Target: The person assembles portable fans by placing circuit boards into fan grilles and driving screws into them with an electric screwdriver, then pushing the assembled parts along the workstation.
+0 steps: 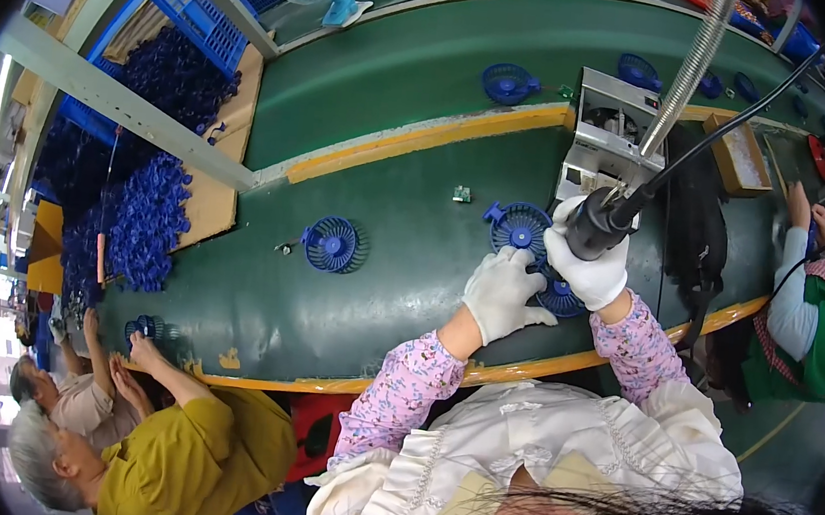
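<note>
In my white-gloved right hand (588,266) is a black electric screwdriver (597,225), held upright with its tip pointing down. Under it lies a blue round fan housing (561,297), partly covered by my hands. My left hand (501,295), also gloved in white, grips that housing from its left side, fingers and thumb around its edge. Just beyond my left fingers sits a second blue fan housing (519,227). Further left on the green bench (395,236) is another fan housing (331,245) with a small part beside it. A small green circuit board (461,194) lies between them.
A metal machine (607,127) and a hanging coiled hose (689,70) stand beyond my right hand. Heaped blue parts (150,220) fill the left end. More housings (509,84) lie on the far belt. Co-workers sit at left (200,456) and right (817,330).
</note>
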